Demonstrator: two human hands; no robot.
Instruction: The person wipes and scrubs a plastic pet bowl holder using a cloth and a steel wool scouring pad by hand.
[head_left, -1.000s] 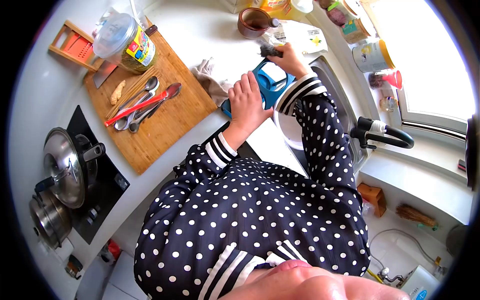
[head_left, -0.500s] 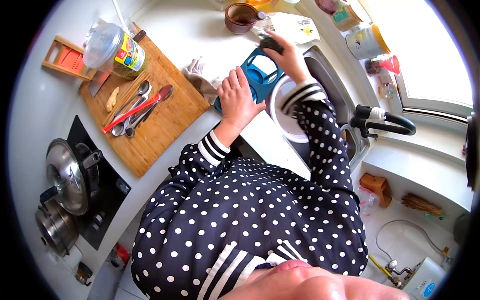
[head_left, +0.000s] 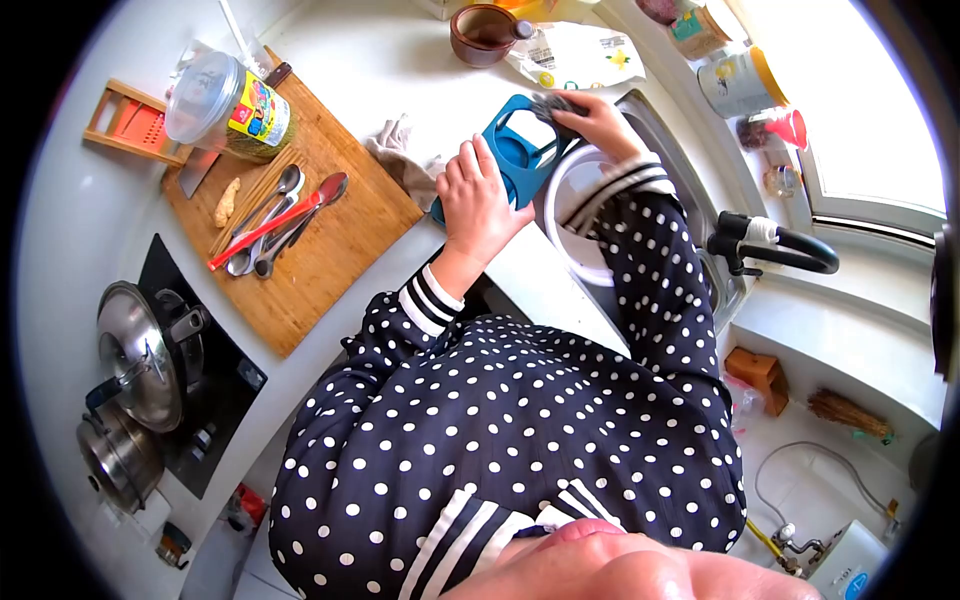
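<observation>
A blue plastic rack with round openings (head_left: pixel 518 150) is tilted between my hands at the edge of the sink. My left hand (head_left: pixel 474 198) grips its near left side, fingers over the top and thumb stretched to the right. A dark grey scrubber (head_left: pixel 556 104) is pressed to the rack's upper right corner, held in my right hand (head_left: pixel 603 125). Below my right forearm, a white round basin (head_left: pixel 578 215) sits in the metal sink (head_left: pixel 668 150). A crumpled beige cloth (head_left: pixel 400 162) lies just left of the rack.
On the left, a wooden board (head_left: pixel 330 245) bears spoons, chopsticks, ginger and a large plastic jar (head_left: pixel 215 105). A brown pot (head_left: pixel 482 36) and a white packet (head_left: pixel 590 55) stand behind. The black faucet (head_left: pixel 765 243) is right of the sink; lidded pans (head_left: pixel 140 355) are far left.
The view has shifted somewhat. The rack and my left hand moved left in view, and my right hand moved the scrubber along the rack's right end, lifting it then lowering it.
</observation>
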